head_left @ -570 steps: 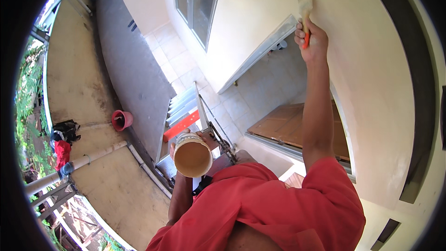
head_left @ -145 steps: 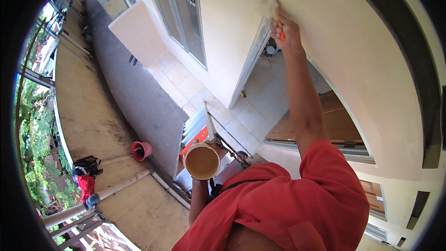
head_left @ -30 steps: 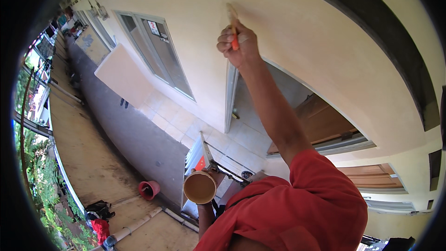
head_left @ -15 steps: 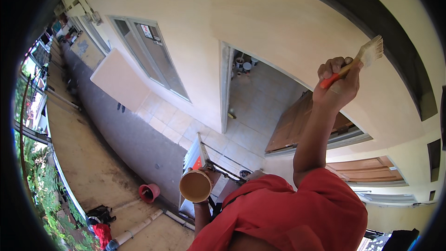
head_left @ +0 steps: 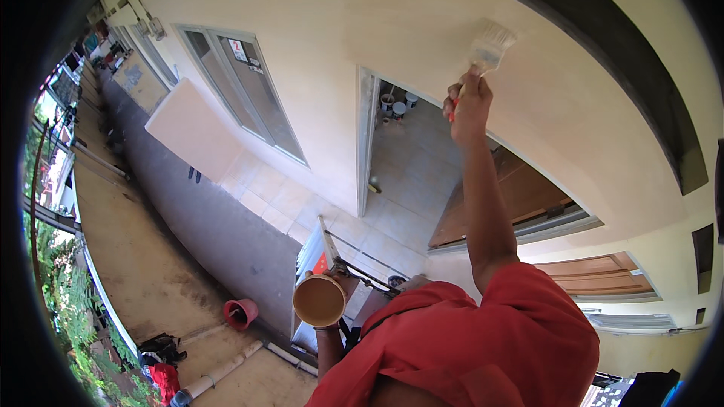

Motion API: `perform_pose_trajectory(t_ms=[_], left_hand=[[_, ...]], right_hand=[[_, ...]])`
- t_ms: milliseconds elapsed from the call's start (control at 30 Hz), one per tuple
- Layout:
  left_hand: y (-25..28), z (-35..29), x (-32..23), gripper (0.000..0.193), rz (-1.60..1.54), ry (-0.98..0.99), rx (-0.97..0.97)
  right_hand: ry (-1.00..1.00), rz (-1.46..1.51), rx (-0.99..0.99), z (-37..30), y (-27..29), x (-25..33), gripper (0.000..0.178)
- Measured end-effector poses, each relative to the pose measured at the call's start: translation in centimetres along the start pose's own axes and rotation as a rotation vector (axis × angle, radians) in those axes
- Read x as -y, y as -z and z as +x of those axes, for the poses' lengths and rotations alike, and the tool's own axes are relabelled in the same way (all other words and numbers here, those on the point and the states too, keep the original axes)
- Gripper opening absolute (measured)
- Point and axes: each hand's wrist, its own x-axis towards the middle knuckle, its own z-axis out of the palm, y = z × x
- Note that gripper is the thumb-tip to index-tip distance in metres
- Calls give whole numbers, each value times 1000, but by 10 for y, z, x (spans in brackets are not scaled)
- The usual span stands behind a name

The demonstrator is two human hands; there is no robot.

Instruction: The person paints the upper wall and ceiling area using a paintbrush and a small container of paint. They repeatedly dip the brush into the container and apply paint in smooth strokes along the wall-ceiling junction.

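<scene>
A wide, pale-bristled paintbrush (head_left: 490, 47) is held in my right hand (head_left: 470, 109), its fingers wrapped round the handle, of which a bit of red shows. The bristles are against or very near the cream wall (head_left: 422, 26) above the doorway; the brush is a little blurred. Low and to the left, my left hand (head_left: 329, 331) holds up a round tub (head_left: 319, 300) with a tan inside. Most of that hand is hidden beneath and behind the tub.
A ladder (head_left: 329, 245) stands under me, beside the tub. The open doorway (head_left: 411, 151) shows paint cans (head_left: 398, 109) and a wooden door (head_left: 498, 211). A dark recessed band (head_left: 603, 26) curves along the upper wall. Far below lie a red bucket (head_left: 240, 314) and a pipe (head_left: 226, 371).
My right hand has swung left with the paintbrush, from beside the dark band to the wall above the doorway. The left hand and tub have hardly moved.
</scene>
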Motion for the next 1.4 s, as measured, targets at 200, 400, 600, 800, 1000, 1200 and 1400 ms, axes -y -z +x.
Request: perform_pose_trajectory(t_ms=[200, 400, 600, 800, 1000, 1200, 1400], left_hand=[[8, -3, 0, 76, -108, -35, -11], [-11, 0, -1, 71, -109, 57, -3], [-6, 1, -1, 68, -38, 26, 48], [2, 3, 0, 77, -128, 12, 24], [1, 3, -3, 74, -24, -7, 43], [2, -3, -6, 69, 7, 0, 17], [-3, -5, -3, 67, -51, 1, -39]], right_hand=[[-350, 24, 28, -55, 33, -98, 49], [-206, 44, -18, -96, 45, -85, 45], [432, 59, -114, -43, 25, 45, 34], [257, -56, -137, 17, 34, 41, 37], [-189, -37, -101, -39, 34, -75, 29], [-254, -16, 51, -87, 57, -103, 35], [288, 149, -163, -44, 40, 46, 50]])
